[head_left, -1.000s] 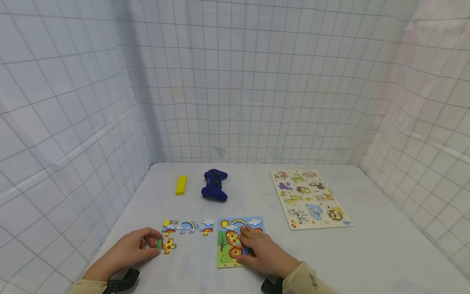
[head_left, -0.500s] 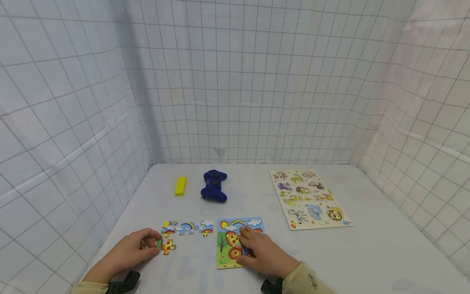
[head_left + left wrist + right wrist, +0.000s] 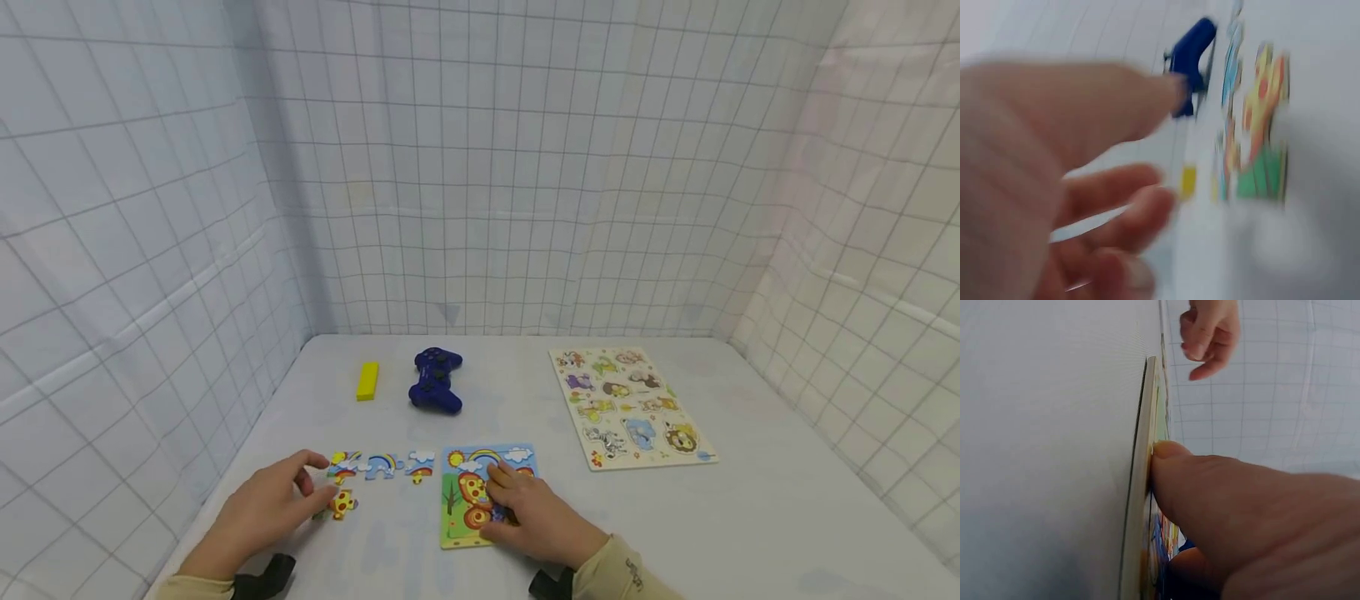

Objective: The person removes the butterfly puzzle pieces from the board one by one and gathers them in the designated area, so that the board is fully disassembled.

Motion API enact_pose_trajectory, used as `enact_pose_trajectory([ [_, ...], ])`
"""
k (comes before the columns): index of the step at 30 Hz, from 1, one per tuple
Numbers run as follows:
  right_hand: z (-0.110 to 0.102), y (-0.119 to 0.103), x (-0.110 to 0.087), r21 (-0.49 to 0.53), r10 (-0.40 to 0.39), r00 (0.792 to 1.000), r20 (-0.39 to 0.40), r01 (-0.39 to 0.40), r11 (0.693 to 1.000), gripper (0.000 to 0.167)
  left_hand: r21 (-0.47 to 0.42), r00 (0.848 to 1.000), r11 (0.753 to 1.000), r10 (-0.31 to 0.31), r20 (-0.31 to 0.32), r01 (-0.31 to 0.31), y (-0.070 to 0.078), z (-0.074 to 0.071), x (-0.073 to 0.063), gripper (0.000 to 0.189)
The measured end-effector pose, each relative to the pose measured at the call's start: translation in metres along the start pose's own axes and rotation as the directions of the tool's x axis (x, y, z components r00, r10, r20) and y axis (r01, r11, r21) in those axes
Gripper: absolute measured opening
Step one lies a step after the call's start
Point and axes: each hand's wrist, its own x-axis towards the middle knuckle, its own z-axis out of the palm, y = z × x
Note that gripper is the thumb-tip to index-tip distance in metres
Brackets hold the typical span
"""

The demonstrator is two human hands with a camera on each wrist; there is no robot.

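Observation:
My left hand [image 3: 262, 507] hovers at the left, thumb and fingers apart with nothing between them. Below its fingertips lies a jigsaw piece [image 3: 344, 503] with yellow, red and green print; the left wrist view shows that piece [image 3: 1264, 131] flat on the table, apart from the blurred hand. Just behind it, three jigsaw pieces [image 3: 382, 467] printed with sun, rainbow and cloud form a row. My right hand [image 3: 538, 515] rests on a butterfly jigsaw board [image 3: 454, 529], covering its right part. In the right wrist view, the thumb [image 3: 1172, 464] presses near the board's edge.
Farther back are a yellow block [image 3: 367, 381] and a dark blue game controller [image 3: 436, 382]. An animal puzzle board [image 3: 633, 408] lies at the right. Grid-patterned white cloth walls [image 3: 495, 167] enclose the table [image 3: 750, 517] on the back and both sides.
My left hand has let go of the yellow and red jigsaw piece and risen slightly, its fingers spreading. The right hand stays on the board.

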Motion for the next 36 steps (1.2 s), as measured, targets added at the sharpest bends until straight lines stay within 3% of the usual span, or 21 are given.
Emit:
enact_pose_trajectory([
  [2, 0.0, -0.001, 0.0, 0.004, 0.0, 1.0, 0.0, 0.0, 1.0, 0.07, 0.002, 0.998, 0.999, 0.035, -0.052, -0.035, 0.025, 0.004, 0.002, 0.039],
  [5, -0.001, 0.0, -0.001, 0.01, 0.006, 1.0, 0.001, -0.006, 1.0, 0.069, -0.062, 0.988, 0.988, 0.14, -0.067, -0.144, 0.068, 0.027, 0.008, 0.026],
  [8, 0.0, 0.003, 0.0, 0.019, 0.002, 1.0, -0.024, -0.001, 1.0, 0.069, -0.116, 0.961, 0.956, 0.276, 0.034, -0.27, 0.105, 0.058, 0.017, 0.024],
  [12, 0.002, 0.009, -0.001, 0.029, -0.009, 0.998, -0.063, 0.011, 1.0, 0.07, -0.112, 0.921, 0.933, 0.358, 0.154, -0.343, 0.133, 0.092, 0.036, 0.022],
  [14, 0.003, 0.011, -0.001, 0.04, -0.016, 0.997, -0.074, 0.019, 0.999, 0.07, -0.083, 0.923, 0.935, 0.355, 0.149, -0.346, 0.137, 0.102, 0.045, 0.016],
  [18, 0.002, 0.012, -0.001, 0.066, -0.012, 0.994, -0.111, 0.019, 0.998, 0.069, -0.059, 0.942, 0.946, 0.324, 0.09, -0.319, 0.134, 0.114, 0.051, 0.008],
  [23, -0.008, 0.01, -0.005, 0.05, 0.098, 0.981, -0.166, -0.091, 0.995, 0.059, -0.065, 0.951, 0.949, 0.31, 0.007, -0.309, 0.128, 0.12, 0.052, 0.009],
  [29, -0.014, 0.007, -0.007, -0.047, 0.167, 0.977, -0.129, -0.174, 0.984, 0.056, -0.054, 0.959, 0.958, 0.282, -0.015, -0.282, 0.13, 0.122, 0.052, 0.009],
  [36, -0.014, 0.007, -0.006, -0.064, 0.173, 0.979, -0.103, -0.18, 0.981, 0.056, -0.024, 0.963, 0.964, 0.265, -0.049, -0.266, 0.131, 0.127, 0.05, 0.007],
])
